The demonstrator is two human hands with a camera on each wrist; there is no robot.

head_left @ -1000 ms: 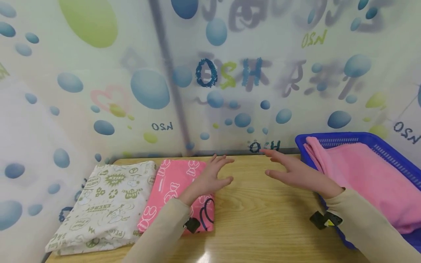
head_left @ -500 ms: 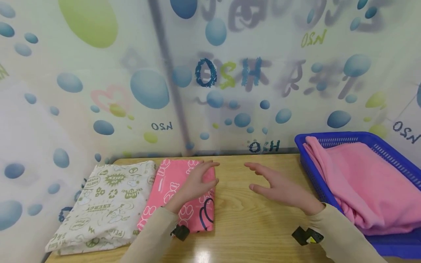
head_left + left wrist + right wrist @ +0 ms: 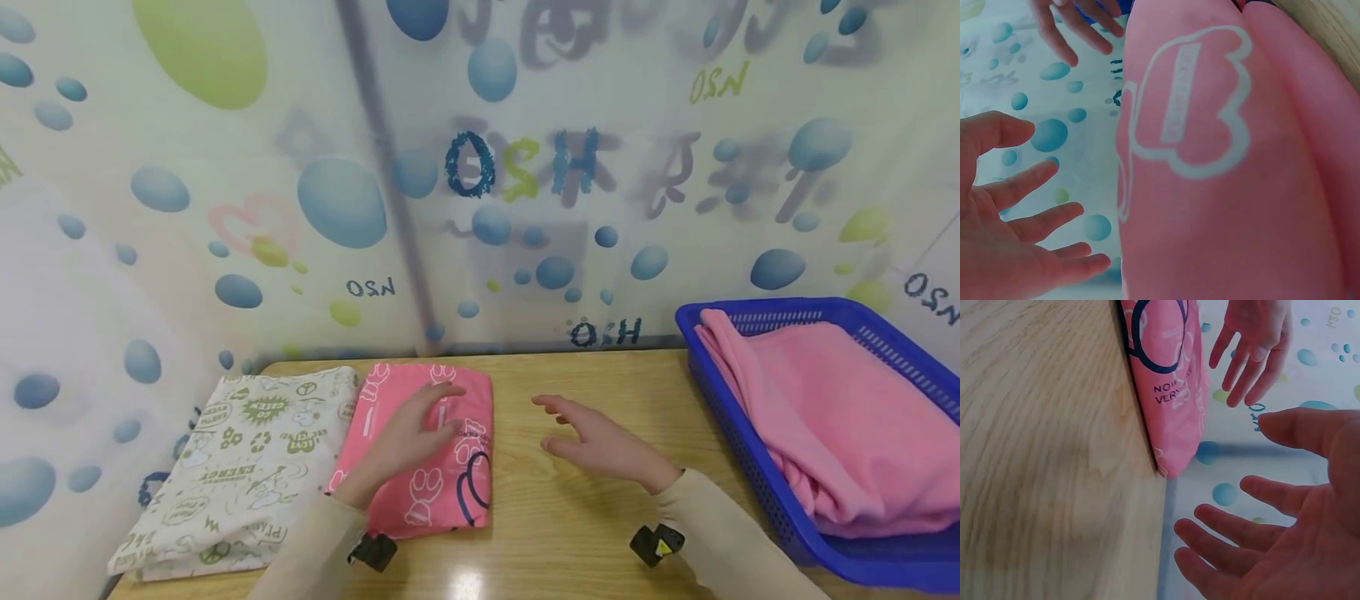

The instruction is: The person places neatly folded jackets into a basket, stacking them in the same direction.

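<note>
Left hand (image 3: 405,433) hovers flat and spread over the folded pink cloth (image 3: 427,454), right hand (image 3: 600,442) open and empty nearby, so a careless swipe could easily rumple that fold or nudge the white cloth (image 3: 240,458)

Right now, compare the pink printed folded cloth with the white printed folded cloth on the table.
The pink folded cloth is bright pink with white bear outlines; the white folded cloth is cream with olive-green prints. The pink one lies right of the white one, nearer the table's middle. The left hand is over the pink one; nothing is over the white one. Both lie folded flat, side by side on the wooden table.
</note>
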